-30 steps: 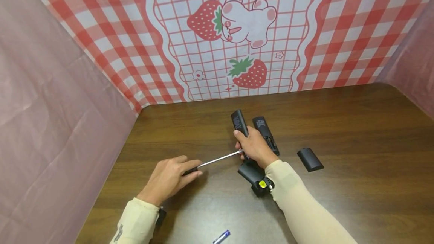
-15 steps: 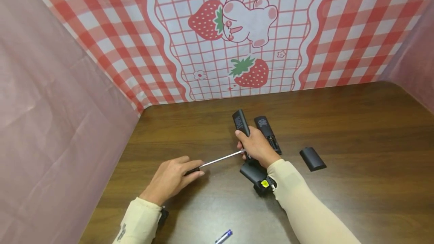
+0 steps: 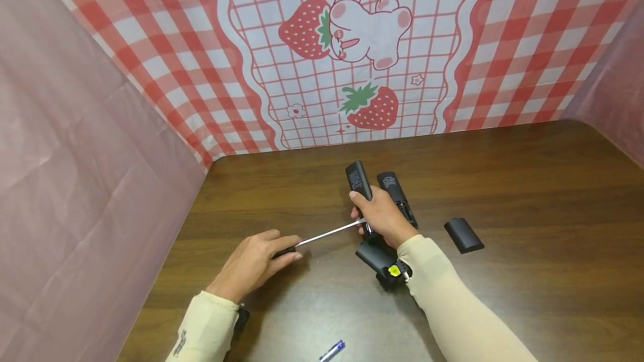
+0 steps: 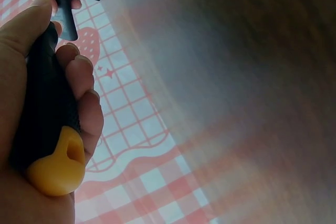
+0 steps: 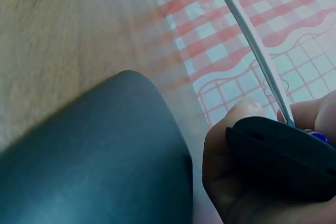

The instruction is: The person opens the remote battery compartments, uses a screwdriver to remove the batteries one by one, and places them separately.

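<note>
My left hand point(image 3: 254, 263) grips a screwdriver point(image 3: 322, 236) by its black handle with a yellow end point(image 4: 52, 129). Its metal shaft point(image 5: 252, 40) runs right to the black remote point(image 3: 358, 180) that my right hand point(image 3: 380, 218) holds tilted above the table. The tip meets the remote's battery bay, where a blue battery end point(image 5: 317, 136) shows. A second black remote point(image 3: 397, 197) lies just right of my right hand. A loose black battery cover point(image 3: 463, 235) lies further right.
The dark wooden table point(image 3: 528, 183) is walled by a red checked strawberry cloth point(image 3: 352, 49) at the back and pink sheets point(image 3: 75, 172) at the sides. Another black cover point(image 3: 373, 257) lies under my right wrist. A blue-and-white battery point(image 3: 331, 351) lies near the front edge.
The remote in my right hand has tipped up slightly. Both hands and the screwdriver stay almost where they were.
</note>
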Demonstrator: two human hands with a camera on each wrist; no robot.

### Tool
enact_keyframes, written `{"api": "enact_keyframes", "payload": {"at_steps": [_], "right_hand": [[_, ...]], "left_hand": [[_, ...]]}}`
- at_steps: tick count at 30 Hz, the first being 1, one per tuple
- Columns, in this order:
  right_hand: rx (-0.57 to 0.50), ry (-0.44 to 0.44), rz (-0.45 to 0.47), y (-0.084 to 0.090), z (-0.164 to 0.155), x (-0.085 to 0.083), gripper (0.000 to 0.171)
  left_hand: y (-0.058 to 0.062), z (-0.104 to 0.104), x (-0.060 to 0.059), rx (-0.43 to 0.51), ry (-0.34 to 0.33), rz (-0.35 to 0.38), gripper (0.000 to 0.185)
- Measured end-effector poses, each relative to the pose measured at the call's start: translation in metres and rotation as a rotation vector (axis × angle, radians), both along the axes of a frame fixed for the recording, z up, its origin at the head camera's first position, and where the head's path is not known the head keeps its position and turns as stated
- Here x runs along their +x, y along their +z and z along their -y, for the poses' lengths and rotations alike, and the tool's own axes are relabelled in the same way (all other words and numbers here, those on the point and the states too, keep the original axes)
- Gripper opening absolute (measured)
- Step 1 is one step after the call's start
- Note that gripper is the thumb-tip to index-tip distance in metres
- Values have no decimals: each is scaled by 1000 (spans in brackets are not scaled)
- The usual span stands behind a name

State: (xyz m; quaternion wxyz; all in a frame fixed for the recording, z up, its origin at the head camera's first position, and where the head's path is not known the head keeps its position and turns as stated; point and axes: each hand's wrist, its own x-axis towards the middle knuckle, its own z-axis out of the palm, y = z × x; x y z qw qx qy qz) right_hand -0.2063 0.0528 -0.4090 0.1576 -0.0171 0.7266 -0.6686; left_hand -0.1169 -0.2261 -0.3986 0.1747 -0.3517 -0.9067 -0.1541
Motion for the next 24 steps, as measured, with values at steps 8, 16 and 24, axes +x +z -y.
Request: {"api": "enact_keyframes", "payload": {"at_steps": [8, 16, 24], "right_hand": [[-7, 4, 7, -1, 1, 0, 32], [5, 5, 17, -1, 2, 1, 32], [16, 4, 14, 0, 2, 1, 32]], "left_hand": [[-1, 0, 1, -12, 14, 0, 25], [1, 0, 2, -32, 27, 2, 25], [5, 0, 3, -26, 43, 77, 26]]}}
